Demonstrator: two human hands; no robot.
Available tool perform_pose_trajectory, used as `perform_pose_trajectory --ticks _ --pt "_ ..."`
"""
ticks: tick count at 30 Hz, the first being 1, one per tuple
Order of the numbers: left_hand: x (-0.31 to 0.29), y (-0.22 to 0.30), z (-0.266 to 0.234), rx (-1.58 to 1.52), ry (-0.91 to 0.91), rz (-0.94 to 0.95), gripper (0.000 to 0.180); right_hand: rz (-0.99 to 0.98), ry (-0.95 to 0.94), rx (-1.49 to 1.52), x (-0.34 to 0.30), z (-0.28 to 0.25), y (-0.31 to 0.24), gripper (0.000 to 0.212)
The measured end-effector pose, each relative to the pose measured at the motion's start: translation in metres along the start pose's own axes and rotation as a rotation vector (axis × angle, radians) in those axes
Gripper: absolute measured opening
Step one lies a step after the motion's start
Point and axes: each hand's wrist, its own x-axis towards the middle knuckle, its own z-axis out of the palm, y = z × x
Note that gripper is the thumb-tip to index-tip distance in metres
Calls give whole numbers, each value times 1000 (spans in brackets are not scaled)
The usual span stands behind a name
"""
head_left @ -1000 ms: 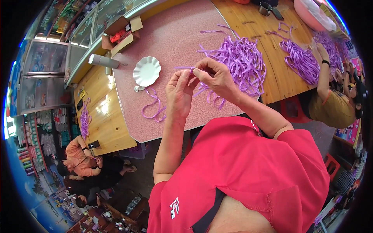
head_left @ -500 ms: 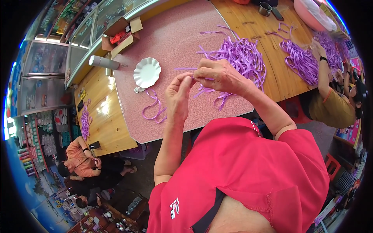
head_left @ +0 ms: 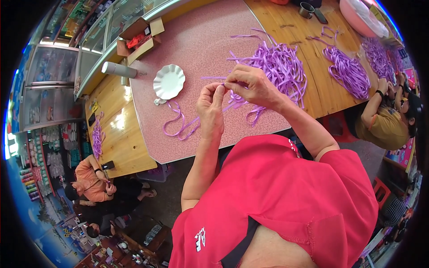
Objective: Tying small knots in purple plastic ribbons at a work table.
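Observation:
A thin purple ribbon (head_left: pixel 190 126) runs from the mat up to my hands, curling loosely at its left. Thumb and fingertips pinched, my left hand (head_left: pixel 211 107) holds the ribbon close against the other hand. My right hand (head_left: pixel 255 85) is also closed on it, its fingertips meeting the left ones; the small bit between them is mostly hidden. Just beyond my right hand lies a tangled heap of purple ribbons (head_left: pixel 281 64) on the pink speckled mat (head_left: pixel 201 40). Left of my hands is a white scalloped plate (head_left: pixel 169 82), with a small white crumpled thing (head_left: pixel 159 102) beside it.
A pale cylindrical bottle (head_left: pixel 119 70) and an open cardboard box (head_left: pixel 142 44) stand at the far left. More purple ribbon bundles (head_left: pixel 347 73), a metal mug (head_left: pixel 306 10) and a pink basin (head_left: pixel 355 20) lie rightward. One co-worker (head_left: pixel 385 123) sits right, another (head_left: pixel 91 181) left.
My left hand has shifted slightly right and up, and more of the ribbon shows below it. The right-hand co-worker's arm has drawn back from the ribbon bundles.

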Motion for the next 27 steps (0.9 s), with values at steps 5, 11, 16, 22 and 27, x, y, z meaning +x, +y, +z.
perform_pose_trajectory --ticks 5,11,16,22,27 --pt "8 8 -8 58 -143 -99 15 49 30 29 -3 0 -2 8" --pt "9 14 -19 240 -224 -124 17 33 65 -2 -9 7 -1 9" --pt "4 19 -16 330 -231 -98 14 55 69 74 -12 11 0 8" --pt "-1 13 -16 601 -166 95 13 488 42 535 -14 16 -5 12" --pt "-4 17 -7 431 -97 173 10 779 24 990 -14 13 -8 16"
